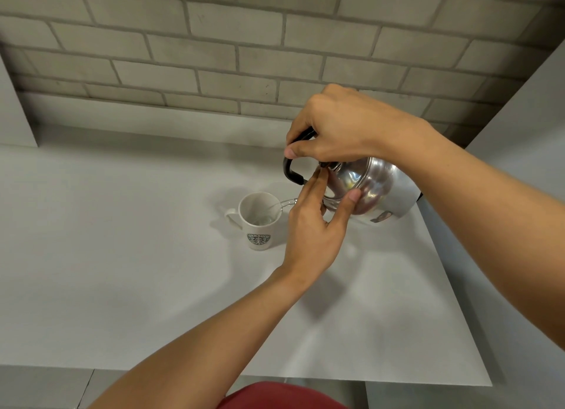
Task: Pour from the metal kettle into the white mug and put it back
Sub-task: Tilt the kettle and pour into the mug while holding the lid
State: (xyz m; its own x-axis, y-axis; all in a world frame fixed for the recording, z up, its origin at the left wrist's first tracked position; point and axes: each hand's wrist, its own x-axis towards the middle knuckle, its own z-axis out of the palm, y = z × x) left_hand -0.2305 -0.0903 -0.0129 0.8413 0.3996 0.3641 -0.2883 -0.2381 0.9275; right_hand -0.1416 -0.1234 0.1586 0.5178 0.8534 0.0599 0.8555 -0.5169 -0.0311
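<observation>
Your right hand [342,127] is closed around the black curved handle [289,170] of the shiny round metal kettle [376,191], holding it above the pale grey bench [122,240], right of the bench's middle. The kettle is tipped well over: its base faces right and toward you, its top and spout face left, so its long axis runs roughly left to right, sloping down toward the mug. Your left hand [315,225] is held fairly wide, fingers [312,188] extended against the kettle's top near the lid, thumb [351,199] pressed on the kettle body; it grips nothing closed.

The white ceramic mug [260,219] with a green round logo stands upright on the bench, just left of the kettle, its handle pointing left. A thin clear stream of water [279,205] arcs from the spout area over the mug's right rim into the mug, where a little water lies at the bottom. A light brick wall [214,51] runs behind the bench.
</observation>
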